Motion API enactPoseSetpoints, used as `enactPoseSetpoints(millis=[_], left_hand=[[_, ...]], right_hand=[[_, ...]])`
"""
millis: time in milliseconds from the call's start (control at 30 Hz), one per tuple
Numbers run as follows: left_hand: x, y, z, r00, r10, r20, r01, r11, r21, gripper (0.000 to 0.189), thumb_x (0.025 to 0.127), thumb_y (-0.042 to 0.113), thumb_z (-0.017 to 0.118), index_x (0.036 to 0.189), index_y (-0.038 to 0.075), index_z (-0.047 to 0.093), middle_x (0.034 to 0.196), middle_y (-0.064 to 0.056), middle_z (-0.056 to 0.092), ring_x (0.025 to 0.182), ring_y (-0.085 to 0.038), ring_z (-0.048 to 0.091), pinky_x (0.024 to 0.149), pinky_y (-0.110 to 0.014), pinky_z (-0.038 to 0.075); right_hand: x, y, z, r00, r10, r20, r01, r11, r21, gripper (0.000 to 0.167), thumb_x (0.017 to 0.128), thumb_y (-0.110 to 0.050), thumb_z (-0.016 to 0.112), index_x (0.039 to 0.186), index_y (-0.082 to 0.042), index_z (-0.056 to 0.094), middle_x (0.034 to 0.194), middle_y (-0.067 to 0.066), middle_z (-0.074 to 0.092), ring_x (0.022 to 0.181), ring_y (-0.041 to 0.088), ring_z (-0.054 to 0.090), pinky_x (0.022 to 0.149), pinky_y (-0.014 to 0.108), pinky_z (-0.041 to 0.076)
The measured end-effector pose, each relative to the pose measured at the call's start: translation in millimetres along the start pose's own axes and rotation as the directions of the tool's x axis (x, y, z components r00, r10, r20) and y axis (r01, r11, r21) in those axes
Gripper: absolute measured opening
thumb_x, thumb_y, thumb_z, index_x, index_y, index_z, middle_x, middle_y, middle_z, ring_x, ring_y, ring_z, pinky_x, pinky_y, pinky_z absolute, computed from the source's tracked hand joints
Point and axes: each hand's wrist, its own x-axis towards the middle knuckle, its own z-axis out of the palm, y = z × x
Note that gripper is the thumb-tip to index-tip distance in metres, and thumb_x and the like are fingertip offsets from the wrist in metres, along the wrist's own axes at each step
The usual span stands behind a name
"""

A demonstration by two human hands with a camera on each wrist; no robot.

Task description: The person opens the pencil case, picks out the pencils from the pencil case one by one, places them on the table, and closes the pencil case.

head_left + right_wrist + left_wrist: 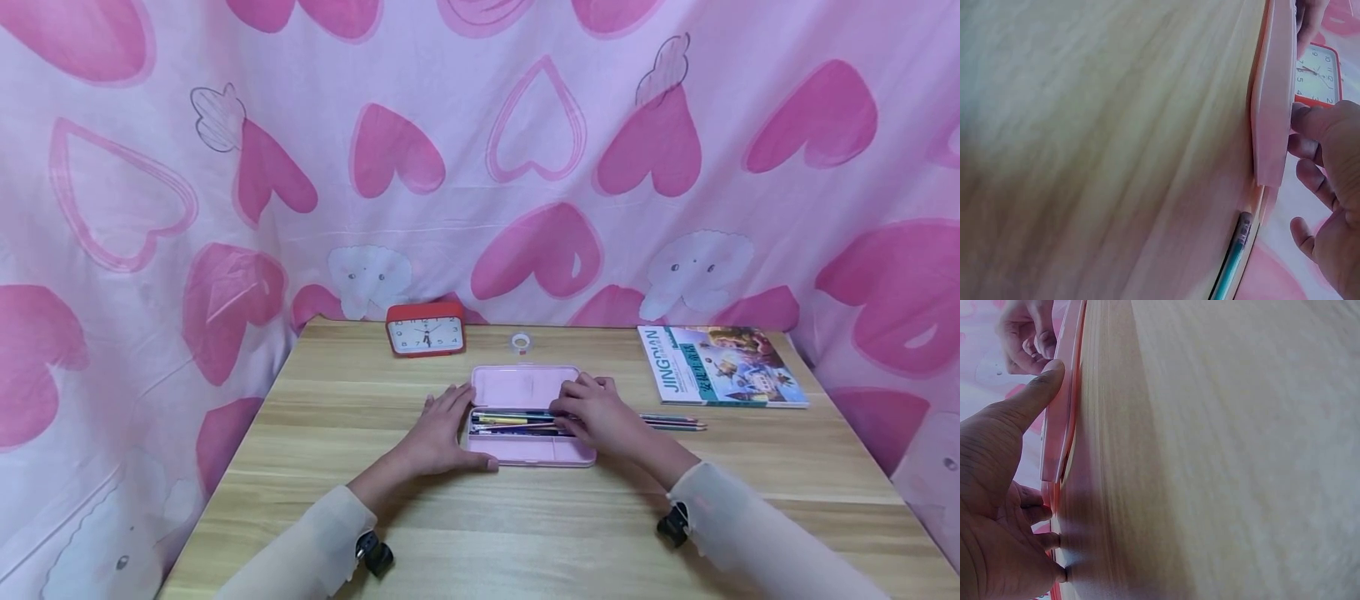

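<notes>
A pink pencil case [525,451] lies with its lid raised on the wooden table, holding several pencils [517,419]. My left hand [438,435] is spread at its left end, with the thumb along the front edge and the fingers by the back corner. Over the case's right end, my right hand [600,417] has bent fingers reaching down to the pencil ends. Whether those fingertips pinch a pencil is hidden by the hand and the case wall [1275,94]. More coloured pencils [675,422] lie on the table right of the case, partly behind my right wrist.
A red clock [426,330] stands at the back left. Behind the case is a small roll of tape [520,342]. A magazine [723,367] lies at the back right. Pink heart-patterned cloth [465,225] hangs along the table's back edge.
</notes>
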Motion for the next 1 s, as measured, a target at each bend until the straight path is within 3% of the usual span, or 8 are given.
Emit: enactPoseSetpoints(millis=[233,500,1000], left_hand=[[-0.4,1.4,-1.2,1.000,-0.008,0.004,0.008,1.000,-0.008,0.135,0.074,0.075,0.092,0.177,0.016,0.028,0.185,-0.006,0.026,0.175,-0.033,0.014,0.142,-0.062,0.006],[-0.5,0.0,-0.1,1.000,-0.006,0.005,0.006,1.000,-0.012,0.135,0.074,0.075,0.092,0.176,0.015,0.028,0.185,-0.008,0.027,0.175,-0.035,0.014,0.142,-0.063,0.007],[-0.2,0.5,-0.9,1.000,-0.006,0.011,0.006,1.000,-0.012,0.134,0.074,0.075,0.091,0.176,0.015,0.028,0.185,-0.007,0.027,0.175,-0.033,0.014,0.142,-0.062,0.006]], right_hand=[[1.9,-4.5,1.1,1.000,-0.015,-0.002,0.015,0.999,-0.029,0.023,0.100,-0.021,0.085,0.122,-0.024,0.084,0.112,-0.007,0.073,0.112,0.019,0.056,0.112,0.068,0.045],[0.7,-6.7,4.3,0.999,-0.011,0.031,0.013,0.998,-0.060,0.026,0.100,-0.023,0.084,0.126,-0.024,0.083,0.112,-0.008,0.070,0.109,0.016,0.054,0.111,0.063,0.045],[2.7,-11.9,2.8,0.999,0.021,0.048,-0.021,1.000,-0.007,0.024,0.100,-0.016,0.084,0.123,-0.022,0.081,0.116,-0.005,0.070,0.113,0.019,0.057,0.115,0.064,0.046]])
